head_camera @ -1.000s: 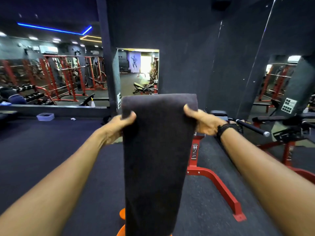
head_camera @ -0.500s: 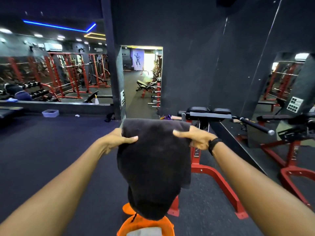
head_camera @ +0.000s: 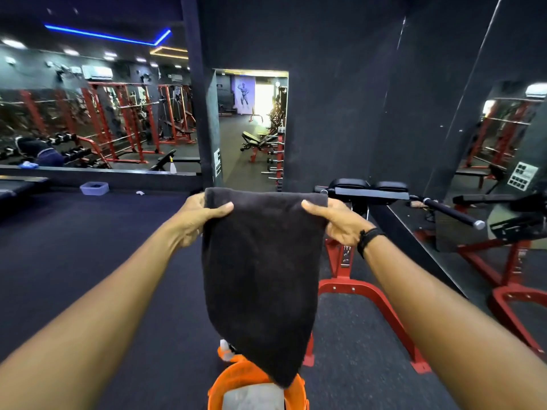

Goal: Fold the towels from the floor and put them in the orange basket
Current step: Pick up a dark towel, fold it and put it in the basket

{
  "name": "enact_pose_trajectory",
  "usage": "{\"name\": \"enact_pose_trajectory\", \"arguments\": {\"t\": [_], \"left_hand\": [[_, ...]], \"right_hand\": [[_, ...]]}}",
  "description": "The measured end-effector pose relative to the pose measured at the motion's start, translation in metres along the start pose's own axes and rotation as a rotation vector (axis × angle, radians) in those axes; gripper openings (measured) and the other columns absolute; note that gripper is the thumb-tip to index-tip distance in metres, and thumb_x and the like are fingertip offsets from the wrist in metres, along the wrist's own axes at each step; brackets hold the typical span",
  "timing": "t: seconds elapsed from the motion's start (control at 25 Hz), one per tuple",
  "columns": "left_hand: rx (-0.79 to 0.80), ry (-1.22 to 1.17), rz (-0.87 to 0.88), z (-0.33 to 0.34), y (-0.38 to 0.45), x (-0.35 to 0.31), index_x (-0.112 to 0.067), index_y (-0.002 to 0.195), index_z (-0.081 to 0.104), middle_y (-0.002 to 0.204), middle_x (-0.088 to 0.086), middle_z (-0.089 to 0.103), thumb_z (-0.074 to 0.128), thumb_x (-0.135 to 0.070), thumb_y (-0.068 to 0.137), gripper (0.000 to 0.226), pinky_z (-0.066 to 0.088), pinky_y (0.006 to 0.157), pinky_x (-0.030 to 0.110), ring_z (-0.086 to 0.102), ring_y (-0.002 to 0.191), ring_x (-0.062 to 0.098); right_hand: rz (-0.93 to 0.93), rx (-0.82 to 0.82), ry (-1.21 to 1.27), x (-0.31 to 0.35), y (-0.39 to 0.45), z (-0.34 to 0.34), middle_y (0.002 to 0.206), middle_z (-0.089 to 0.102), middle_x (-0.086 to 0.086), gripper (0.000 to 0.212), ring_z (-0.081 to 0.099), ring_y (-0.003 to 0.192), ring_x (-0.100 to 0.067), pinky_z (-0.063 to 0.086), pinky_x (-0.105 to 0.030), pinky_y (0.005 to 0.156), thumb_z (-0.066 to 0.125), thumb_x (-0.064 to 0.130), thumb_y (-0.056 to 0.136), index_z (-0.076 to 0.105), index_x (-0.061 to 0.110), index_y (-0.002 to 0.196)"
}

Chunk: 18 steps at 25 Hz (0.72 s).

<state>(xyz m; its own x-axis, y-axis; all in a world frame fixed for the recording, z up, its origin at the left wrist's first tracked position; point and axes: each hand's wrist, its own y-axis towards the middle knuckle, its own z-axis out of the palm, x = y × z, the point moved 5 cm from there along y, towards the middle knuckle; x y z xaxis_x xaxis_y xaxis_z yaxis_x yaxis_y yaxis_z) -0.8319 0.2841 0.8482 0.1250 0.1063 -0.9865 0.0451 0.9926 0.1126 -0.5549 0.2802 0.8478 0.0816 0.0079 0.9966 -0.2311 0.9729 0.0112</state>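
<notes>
A dark grey towel [head_camera: 260, 276] hangs folded in front of me, narrowing to a point at its bottom. My left hand [head_camera: 196, 218] pinches its top left corner, thumb on the near face. My right hand [head_camera: 337, 221] pinches the top right corner the same way; a black band sits on that wrist. The orange basket [head_camera: 236, 380] stands on the floor directly below the towel, at the bottom edge of the view. The towel's tip hangs over the basket's rim and hides part of it. Something pale lies inside the basket.
A red-framed gym machine [head_camera: 364, 291] with black pads stands just right of the basket. Mirrors line the right wall and far left wall. A small pale tub [head_camera: 94, 188] sits on the dark floor at far left. Dark rubber floor spreads to the left.
The towel was held long and high a second ago. It now hangs lower and shorter, doubled over, and my view has tilted down so the orange basket shows beneath it.
</notes>
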Motion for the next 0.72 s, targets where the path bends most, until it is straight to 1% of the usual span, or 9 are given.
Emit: {"name": "enact_pose_trajectory", "arguments": {"t": [0.08, 0.16, 0.2, 0.28, 0.36, 0.44, 0.52, 0.64, 0.72], "left_hand": [[0.022, -0.004, -0.02, -0.002, 0.002, 0.0, -0.014, 0.101, 0.066, 0.094, 0.0, 0.075, 0.074, -0.016, 0.079, 0.023, 0.056, 0.079, 0.028, 0.068, 0.092, 0.016], [0.074, 0.129, -0.091, -0.003, 0.004, 0.005, -0.012, 0.108, 0.068, 0.103, 0.006, 0.073, 0.079, -0.019, 0.076, 0.035, 0.052, 0.088, 0.035, 0.067, 0.099, 0.02], [0.039, 0.168, -0.099, -0.005, 0.004, 0.006, -0.011, 0.107, 0.068, 0.1, 0.006, 0.073, 0.078, -0.018, 0.077, 0.032, 0.052, 0.087, 0.034, 0.067, 0.098, 0.021], [-0.082, 0.074, -0.054, -0.01, 0.005, 0.001, -0.012, 0.099, 0.068, 0.084, -0.002, 0.074, 0.071, -0.014, 0.083, 0.016, 0.054, 0.074, 0.025, 0.066, 0.088, 0.016], [-0.03, 0.011, -0.012, -0.006, 0.004, -0.007, -0.015, 0.098, 0.065, 0.082, -0.006, 0.074, 0.067, -0.008, 0.086, 0.015, 0.054, 0.065, 0.019, 0.067, 0.083, 0.01], [0.05, 0.144, 0.016, -0.002, 0.004, -0.01, -0.017, 0.101, 0.064, 0.085, -0.007, 0.074, 0.069, -0.001, 0.082, 0.025, 0.055, 0.064, 0.018, 0.068, 0.082, 0.009], [-0.045, 0.209, 0.047, -0.006, 0.008, -0.012, -0.015, 0.095, 0.067, 0.078, -0.007, 0.073, 0.071, 0.0, 0.08, 0.022, 0.056, 0.068, 0.019, 0.065, 0.079, 0.011], [-0.201, 0.077, 0.057, -0.008, 0.01, -0.012, -0.01, 0.09, 0.068, 0.081, 0.001, 0.071, 0.073, -0.003, 0.079, 0.014, 0.054, 0.077, 0.025, 0.064, 0.077, 0.012], [-0.203, 0.035, 0.061, -0.005, 0.009, -0.01, -0.011, 0.086, 0.067, 0.072, -0.004, 0.072, 0.07, 0.0, 0.08, 0.012, 0.055, 0.072, 0.021, 0.065, 0.071, 0.008]], "right_hand": [[0.108, 0.068, -0.281, -0.002, -0.002, 0.004, 0.075, 0.071, 0.003, 0.017, 0.067, 0.07, -0.009, 0.057, -0.023, 0.061, 0.067, 0.006, 0.087, 0.066, 0.008, 0.103], [0.085, -0.044, -0.255, 0.004, 0.003, -0.003, 0.064, 0.069, 0.011, 0.008, 0.063, 0.063, -0.003, 0.05, -0.016, 0.051, 0.065, 0.007, 0.089, 0.066, 0.012, 0.095], [0.048, -0.114, -0.167, 0.006, 0.007, -0.007, 0.064, 0.069, 0.012, 0.005, 0.062, 0.065, -0.003, 0.05, -0.014, 0.052, 0.064, 0.009, 0.09, 0.066, 0.013, 0.092], [-0.012, -0.216, -0.049, 0.012, 0.01, -0.009, 0.067, 0.07, 0.011, 0.003, 0.062, 0.067, -0.003, 0.049, -0.014, 0.054, 0.064, 0.011, 0.09, 0.067, 0.013, 0.089], [-0.041, -0.264, -0.018, 0.015, 0.013, -0.011, 0.075, 0.07, 0.005, 0.003, 0.063, 0.069, -0.005, 0.05, -0.015, 0.055, 0.065, 0.011, 0.089, 0.067, 0.012, 0.09], [-0.058, -0.278, -0.022, 0.018, 0.016, -0.015, 0.085, 0.068, -0.001, 0.004, 0.062, 0.076, -0.009, 0.051, -0.017, 0.057, 0.065, 0.011, 0.089, 0.067, 0.01, 0.092], [-0.077, -0.29, -0.031, 0.023, 0.015, -0.017, 0.089, 0.068, -0.003, 0.006, 0.062, 0.08, -0.012, 0.051, -0.02, 0.063, 0.065, 0.012, 0.089, 0.067, 0.008, 0.092], [-0.095, -0.28, -0.011, 0.023, 0.013, -0.017, 0.091, 0.068, -0.006, 0.01, 0.063, 0.081, -0.013, 0.051, -0.023, 0.069, 0.065, 0.013, 0.09, 0.067, 0.006, 0.096], [-0.092, -0.202, -0.005, 0.023, 0.009, -0.015, 0.096, 0.069, -0.007, 0.019, 0.065, 0.085, -0.014, 0.052, -0.025, 0.075, 0.067, 0.009, 0.087, 0.065, 0.007, 0.106]]}}
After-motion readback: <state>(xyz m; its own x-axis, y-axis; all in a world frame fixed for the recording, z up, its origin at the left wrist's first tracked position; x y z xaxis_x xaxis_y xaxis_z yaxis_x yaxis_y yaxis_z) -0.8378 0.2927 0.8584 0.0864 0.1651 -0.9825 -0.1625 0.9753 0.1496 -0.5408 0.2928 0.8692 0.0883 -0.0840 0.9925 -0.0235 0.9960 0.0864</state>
